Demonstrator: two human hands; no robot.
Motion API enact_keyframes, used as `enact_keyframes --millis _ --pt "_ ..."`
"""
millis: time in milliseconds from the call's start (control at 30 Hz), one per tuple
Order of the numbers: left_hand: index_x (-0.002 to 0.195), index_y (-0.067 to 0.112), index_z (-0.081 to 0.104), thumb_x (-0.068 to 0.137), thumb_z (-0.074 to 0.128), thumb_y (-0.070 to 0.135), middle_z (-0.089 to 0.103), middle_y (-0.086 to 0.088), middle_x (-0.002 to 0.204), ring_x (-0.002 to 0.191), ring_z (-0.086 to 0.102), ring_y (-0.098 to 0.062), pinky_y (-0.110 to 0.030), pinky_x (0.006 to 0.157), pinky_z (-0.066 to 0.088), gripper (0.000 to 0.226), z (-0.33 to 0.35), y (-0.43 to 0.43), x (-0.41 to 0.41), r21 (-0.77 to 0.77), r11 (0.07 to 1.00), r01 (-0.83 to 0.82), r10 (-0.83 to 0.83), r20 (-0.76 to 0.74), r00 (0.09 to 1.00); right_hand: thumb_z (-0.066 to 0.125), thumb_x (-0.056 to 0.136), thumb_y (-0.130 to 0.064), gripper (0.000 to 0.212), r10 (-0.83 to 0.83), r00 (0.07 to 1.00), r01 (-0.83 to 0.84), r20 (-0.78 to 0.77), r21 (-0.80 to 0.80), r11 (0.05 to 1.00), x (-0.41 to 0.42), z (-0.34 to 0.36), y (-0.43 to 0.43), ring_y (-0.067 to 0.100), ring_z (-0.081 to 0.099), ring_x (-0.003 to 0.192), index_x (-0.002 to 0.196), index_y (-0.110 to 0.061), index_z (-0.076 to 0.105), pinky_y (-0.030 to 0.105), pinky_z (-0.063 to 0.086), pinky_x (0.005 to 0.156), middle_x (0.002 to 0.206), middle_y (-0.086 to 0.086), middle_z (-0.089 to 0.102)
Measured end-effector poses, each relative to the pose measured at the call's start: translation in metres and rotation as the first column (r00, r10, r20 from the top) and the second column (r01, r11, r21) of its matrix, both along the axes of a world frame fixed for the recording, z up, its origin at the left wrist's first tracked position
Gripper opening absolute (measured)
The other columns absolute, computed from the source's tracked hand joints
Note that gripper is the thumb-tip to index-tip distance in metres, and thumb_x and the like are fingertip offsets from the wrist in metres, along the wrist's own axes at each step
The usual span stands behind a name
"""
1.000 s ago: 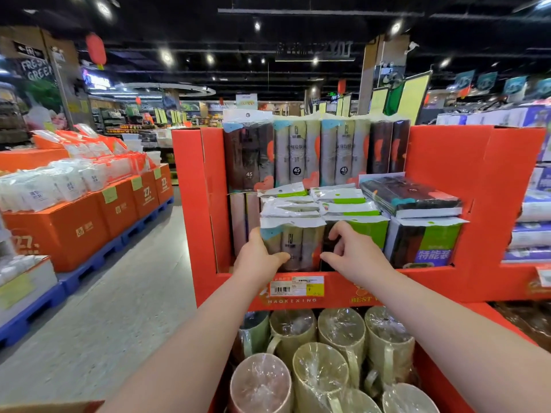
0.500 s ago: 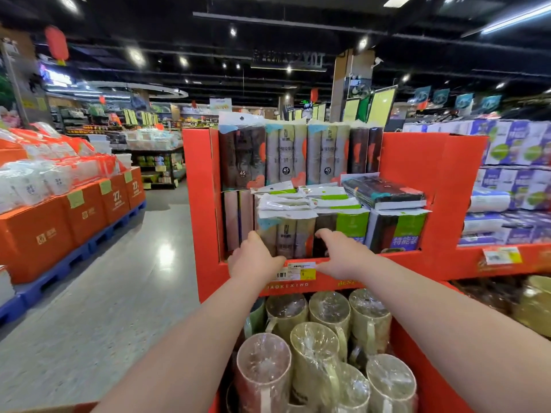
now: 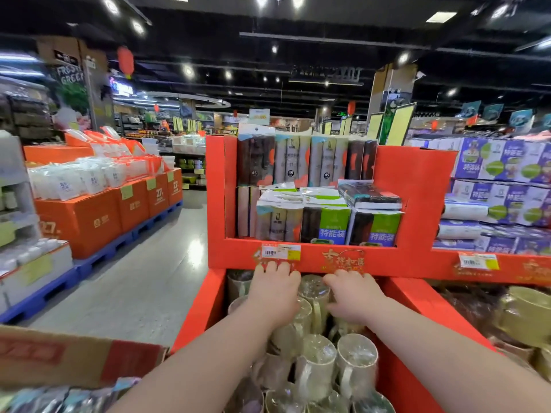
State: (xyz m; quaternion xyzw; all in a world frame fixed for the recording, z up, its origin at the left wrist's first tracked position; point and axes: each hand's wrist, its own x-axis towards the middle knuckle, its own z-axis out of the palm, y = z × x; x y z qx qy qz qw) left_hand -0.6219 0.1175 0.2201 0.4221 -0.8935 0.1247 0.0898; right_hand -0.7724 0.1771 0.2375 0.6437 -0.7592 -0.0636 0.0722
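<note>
The red display stand has two levels. Its upper shelf is full of upright packs, and below the front lip is a bin crowded with mugs, each wrapped in clear film. Both hands are down in that bin, so the job looks like lifting or straightening a mug. The left hand lies over the mugs at the back left, its fingertips up against the lip. The right hand lies just beside it on the right, and one mug stands between them. Only the backs of the hands show and the fingers are hidden, so I cannot tell whether either hand grips a mug or merely rests on it. The film is probably slippery, so it would be safer to take a mug round its body or by its handle than by the wrap. It should then come straight up, because the neighbouring mugs touch it and could tip. The hands should also stay below the lip so the knuckles miss the price tag.
</note>
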Motion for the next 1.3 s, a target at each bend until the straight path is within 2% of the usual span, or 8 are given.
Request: enact_keyframes --millis 167,267,433,600,767,900,1100,1300 --pt "0.131 0.015 0.041 0.093 0.048 0.036 0.043 -0.010 0.136 0.124 0.041 -0.032 -0.043 0.100 0.033 0.044 -0.018 0.057 0.003 0.064 0.996 -0.061 0.055 0.081 0.995 0.052 0.087 -0.032 0.040 0.073 0.997 -0.074 0.018 0.041 0.996 0.003 -0.015 0.043 0.031 0.045 0.124 0.124 -0.018 0.047 0.044 0.036 0.102 0.130 0.008 0.049" --pt "0.137 0.011 0.037 0.094 0.044 0.031 0.043 -0.016 0.137 0.130 0.037 -0.036 -0.046 0.105 0.029 0.047 -0.026 0.087 0.015 0.093 0.990 -0.105 0.090 0.155 0.984 0.050 0.089 -0.032 0.042 0.128 0.990 -0.133 0.060 0.075 0.988 0.015 -0.029 0.063 0.030 0.043 0.125 0.129 -0.019 0.045 0.045 0.033 0.103 0.132 0.007 0.048" --pt "0.122 0.012 0.046 0.092 0.045 0.034 0.052 -0.011 0.125 0.116 0.050 -0.032 -0.039 0.086 0.041 0.037 -0.052 0.127 0.045 0.171 0.969 -0.180 0.160 0.121 0.980 0.050 0.090 -0.031 0.046 0.241 0.968 -0.247 0.061 0.126 0.961 0.044 -0.052 0.088 0.030 0.042 0.127 0.134 -0.019 0.042 0.046 0.034 0.104 0.136 0.006 0.045" --pt "0.123 0.012 0.046 0.093 0.043 0.044 0.050 -0.010 0.125 0.115 0.048 -0.033 -0.040 0.090 0.039 0.044 -0.071 0.151 0.082 0.248 0.930 -0.271 0.238 0.155 0.959 0.049 0.091 -0.033 0.048 0.315 0.944 -0.329 0.101 0.176 0.928 0.079 -0.067 0.102 0.030 0.039 0.130 0.136 -0.019 0.040 0.045 0.031 0.107 0.139 0.009 0.043" --pt "0.120 0.013 0.047 0.092 0.046 0.040 0.052 -0.010 0.122 0.114 0.049 -0.032 -0.040 0.090 0.042 0.038 -0.087 0.160 0.125 0.297 0.890 -0.347 0.321 0.134 0.938 0.046 0.093 -0.043 0.046 0.383 0.916 -0.400 0.121 0.176 0.900 0.117 -0.074 0.108 0.029 0.041 0.128 0.132 -0.020 0.044 0.046 0.030 0.106 0.136 0.006 0.046" --pt "0.124 0.013 0.046 0.090 0.051 0.038 0.051 -0.011 0.125 0.117 0.048 -0.033 -0.042 0.094 0.042 0.043 -0.096 0.164 0.168 0.338 0.862 -0.377 0.352 0.134 0.926 0.046 0.091 -0.038 0.039 0.417 0.896 -0.440 0.156 0.167 0.882 0.157 -0.087 0.101 0.028 0.044 0.124 0.127 -0.023 0.046 0.043 0.033 0.102 0.130 0.004 0.050" --pt "0.129 0.015 0.043 0.092 0.050 0.039 0.050 -0.010 0.129 0.118 0.048 -0.031 -0.044 0.093 0.043 0.044 -0.110 0.159 0.261 0.391 0.808 -0.440 0.412 0.156 0.897 0.052 0.090 -0.039 0.050 0.435 0.881 -0.470 0.185 0.244 0.848 0.244 -0.104 0.084 0.027 0.041 0.129 0.136 -0.026 0.039 0.043 0.030 0.105 0.138 0.003 0.045" --pt "0.128 0.017 0.044 0.091 0.053 0.041 0.050 -0.010 0.129 0.118 0.050 -0.032 -0.045 0.094 0.045 0.045 -0.125 0.154 0.375 0.425 0.748 -0.510 0.474 0.196 0.858 0.054 0.090 -0.039 0.041 0.486 0.851 -0.524 0.198 0.287 0.802 0.352 -0.123 0.071 0.027 0.050 0.120 0.128 -0.025 0.047 0.039 0.040 0.095 0.130 0.003 0.053"
